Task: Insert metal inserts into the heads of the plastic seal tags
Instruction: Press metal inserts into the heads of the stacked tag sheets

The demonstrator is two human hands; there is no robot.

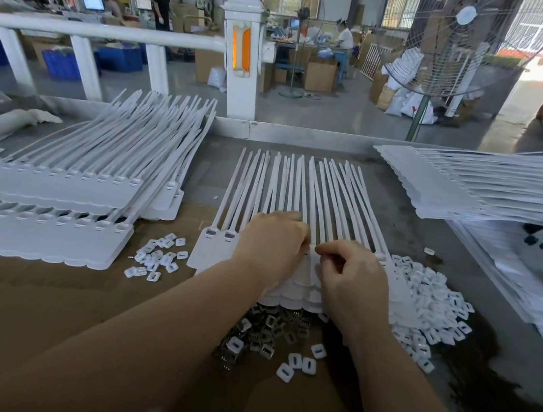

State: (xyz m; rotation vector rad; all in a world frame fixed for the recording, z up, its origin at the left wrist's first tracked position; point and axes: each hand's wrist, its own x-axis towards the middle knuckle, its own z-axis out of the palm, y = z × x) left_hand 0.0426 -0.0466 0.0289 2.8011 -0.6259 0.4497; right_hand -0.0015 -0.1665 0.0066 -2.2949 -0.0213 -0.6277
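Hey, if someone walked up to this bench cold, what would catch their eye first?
Probably the two hands, left hand and right hand, meeting over the heads of the white seal tag sheet at the centre of the bench. Next, the dark heap of metal inserts just below the hands, with a big spill of white plastic caps to the right. Stacks of tag sheets fill the left side.

Both my forearms reach forward, wrists nearly level. My left hand (272, 240) lies palm down with fingers curled under. My right hand (349, 273) sits just beside it, fingertips pinched together.
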